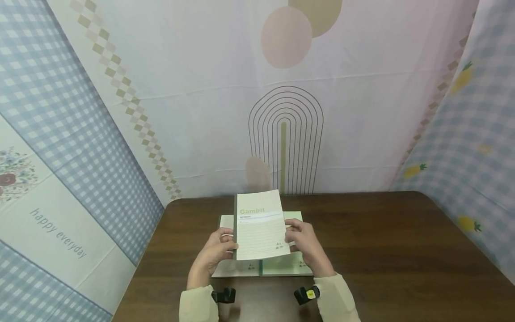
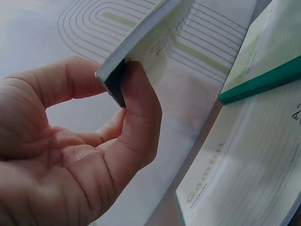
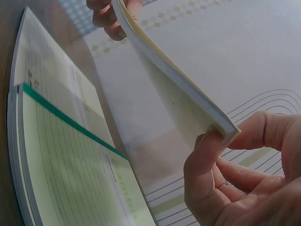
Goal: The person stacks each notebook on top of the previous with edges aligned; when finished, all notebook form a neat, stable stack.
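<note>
A cream notebook point(image 1: 259, 232) with "Gambit" on its cover and a dark spine strip is held up, tilted, over the table. My left hand point(image 1: 213, 252) pinches it at the spine side, thumb on one face and curled finger on the other. At the opposite edge, my right hand point(image 1: 303, 241) pinches it between thumb and finger. Below lie a pale ruled-cover notebook point(image 1: 237, 269) at left and a green notebook point(image 1: 286, 264) with a teal spine at right, side by side. The raised notebook partly hides both in the head view. Stacked edges show under the green notebook point(image 3: 75, 150) in the right wrist view.
A dark brown wooden table point(image 1: 386, 250) spreads to both sides. A white printed cloth point(image 1: 201, 125) hangs behind it, with blue checked cloths point(image 1: 80, 98) at the sides. Black straps with small devices point(image 1: 307, 294) sit at both wrists.
</note>
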Action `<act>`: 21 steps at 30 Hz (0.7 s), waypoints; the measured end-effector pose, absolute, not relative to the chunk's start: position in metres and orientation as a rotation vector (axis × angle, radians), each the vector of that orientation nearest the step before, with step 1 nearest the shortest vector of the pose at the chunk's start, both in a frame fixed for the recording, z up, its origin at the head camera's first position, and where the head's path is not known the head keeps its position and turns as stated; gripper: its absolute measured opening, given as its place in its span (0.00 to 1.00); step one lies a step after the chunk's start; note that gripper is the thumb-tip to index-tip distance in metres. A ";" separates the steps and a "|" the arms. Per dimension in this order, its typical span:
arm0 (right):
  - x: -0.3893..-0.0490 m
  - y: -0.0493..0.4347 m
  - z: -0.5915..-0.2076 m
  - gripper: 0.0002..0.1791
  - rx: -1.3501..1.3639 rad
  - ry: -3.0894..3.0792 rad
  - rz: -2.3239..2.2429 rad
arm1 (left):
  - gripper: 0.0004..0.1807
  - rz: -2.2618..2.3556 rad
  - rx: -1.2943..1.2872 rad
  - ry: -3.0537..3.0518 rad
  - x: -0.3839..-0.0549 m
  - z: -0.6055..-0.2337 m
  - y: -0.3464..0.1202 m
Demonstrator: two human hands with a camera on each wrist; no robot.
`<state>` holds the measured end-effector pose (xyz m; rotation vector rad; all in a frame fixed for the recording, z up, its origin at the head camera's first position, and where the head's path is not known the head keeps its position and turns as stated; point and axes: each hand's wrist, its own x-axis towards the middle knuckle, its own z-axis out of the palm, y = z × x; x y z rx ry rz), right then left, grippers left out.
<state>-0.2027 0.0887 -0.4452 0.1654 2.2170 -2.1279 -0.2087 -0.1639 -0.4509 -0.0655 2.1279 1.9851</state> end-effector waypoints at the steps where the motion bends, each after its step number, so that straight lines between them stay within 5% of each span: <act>1: -0.202 0.090 -0.444 0.29 0.170 2.220 -2.124 | 0.23 1.986 -0.067 2.124 -0.208 -0.452 -0.163; 21: -0.191 0.128 -0.447 0.29 0.198 2.334 -1.995 | 0.24 1.955 0.022 2.089 -0.202 -0.458 -0.128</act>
